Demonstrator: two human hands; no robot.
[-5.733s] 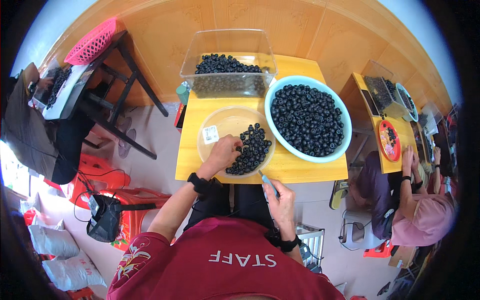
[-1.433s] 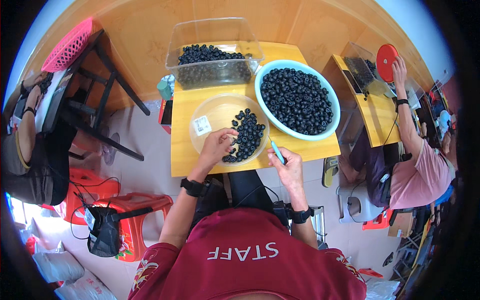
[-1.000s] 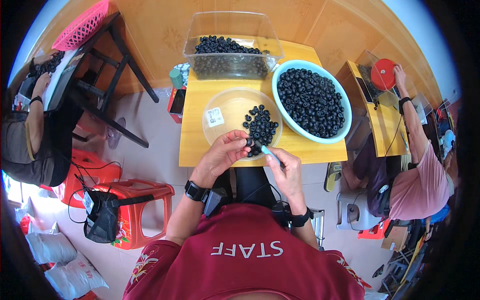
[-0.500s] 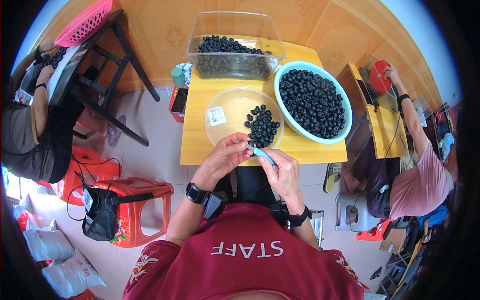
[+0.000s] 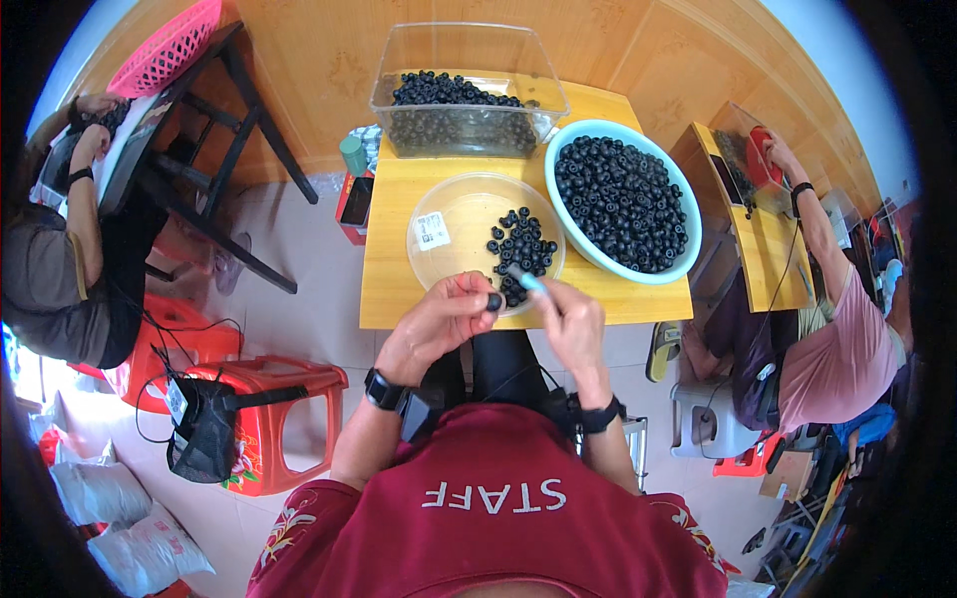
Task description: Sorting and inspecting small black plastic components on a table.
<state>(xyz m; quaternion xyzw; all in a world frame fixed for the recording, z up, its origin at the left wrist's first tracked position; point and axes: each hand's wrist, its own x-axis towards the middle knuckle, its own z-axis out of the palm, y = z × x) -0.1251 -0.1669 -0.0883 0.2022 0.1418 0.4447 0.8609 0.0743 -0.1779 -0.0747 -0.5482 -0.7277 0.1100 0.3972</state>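
Between the fingertips of my left hand is a small round black part, which looks like a rubber ring. My right hand is closed around the light-blue handle of a small knife-like tool; its grey tip points up and left, apart from the held part. Both hands are above the near edge of a shallow round clear tray. Inside this tray, toward its right side, lies a loose pile of similar black rings. A white label is on the tray's left part.
A pale-blue basin full of black rings stands right on the yellow table. Behind is a clear box with more rings. People work at left and right tables. Red stools stand at the left.
My right hand has drawn the tool away from my left fingertips, its tip now up over the tray. The black part in my left hand now shows clearly.
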